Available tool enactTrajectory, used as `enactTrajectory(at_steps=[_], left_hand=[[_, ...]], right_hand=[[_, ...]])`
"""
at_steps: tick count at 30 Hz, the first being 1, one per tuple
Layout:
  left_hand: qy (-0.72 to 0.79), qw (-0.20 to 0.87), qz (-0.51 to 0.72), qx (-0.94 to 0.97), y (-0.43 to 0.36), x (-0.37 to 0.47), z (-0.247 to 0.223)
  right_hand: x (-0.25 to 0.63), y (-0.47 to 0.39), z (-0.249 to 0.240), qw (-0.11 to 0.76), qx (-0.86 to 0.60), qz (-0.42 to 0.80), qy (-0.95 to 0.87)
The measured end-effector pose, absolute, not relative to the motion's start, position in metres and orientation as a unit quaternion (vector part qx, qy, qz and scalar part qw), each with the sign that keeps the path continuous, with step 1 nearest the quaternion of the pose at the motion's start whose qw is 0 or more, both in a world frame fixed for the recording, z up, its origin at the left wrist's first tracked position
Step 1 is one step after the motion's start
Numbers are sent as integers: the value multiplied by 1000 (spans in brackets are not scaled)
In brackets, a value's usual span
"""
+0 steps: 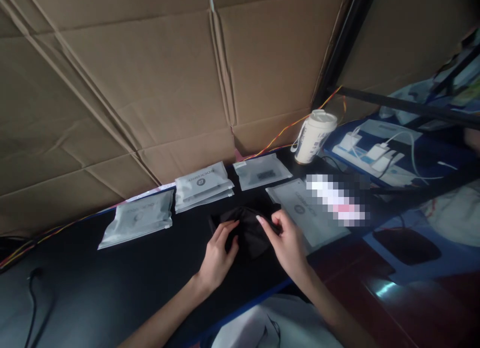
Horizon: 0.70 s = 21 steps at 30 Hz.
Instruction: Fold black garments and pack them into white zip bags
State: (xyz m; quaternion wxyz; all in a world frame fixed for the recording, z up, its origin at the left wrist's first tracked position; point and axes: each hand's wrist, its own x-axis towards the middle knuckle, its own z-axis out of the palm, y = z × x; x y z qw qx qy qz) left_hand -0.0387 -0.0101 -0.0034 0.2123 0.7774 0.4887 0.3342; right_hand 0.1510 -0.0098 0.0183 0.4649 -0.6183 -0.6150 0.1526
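A piece of black cloth (pixel 253 235), possibly a folded garment, is between my hands above the black table. My left hand (pixel 217 254) has its fingers curled over the left edge of the cloth. At the right edge, my right hand (pixel 288 238) pinches the fabric between thumb and fingers. Just beyond the hands lie a frosted zip bag (pixel 262 172) with a small dark label and a small stack of printed frosted bags (pixel 204 185). Another filled bag (pixel 138 219) rests to the left. A flat printed bag (pixel 311 208) lies beside my right hand.
Cardboard sheets (pixel 168 88) wall off the back of the table (pixel 112 283). A white paper cup (pixel 315 137) stands at the back right, near a power strip (pixel 360 155) with plugged-in chargers. A black cable (pixel 32 298) runs at left. A blue plastic stool (pixel 390 273) stands at right.
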Motion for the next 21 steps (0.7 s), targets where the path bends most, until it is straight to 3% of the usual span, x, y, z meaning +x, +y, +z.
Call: enactTrajectory(at_steps=[7, 13, 21], left_hand=[[504, 181, 313, 784, -7, -50, -1], [471, 86, 316, 819, -13, -32, 19], [402, 35, 124, 907, -25, -27, 13]], right_hand=[[154, 0, -8, 445, -632, 136, -620], [160, 5, -12, 445, -628, 154, -620], [161, 8, -14, 450, -626, 156, -617]])
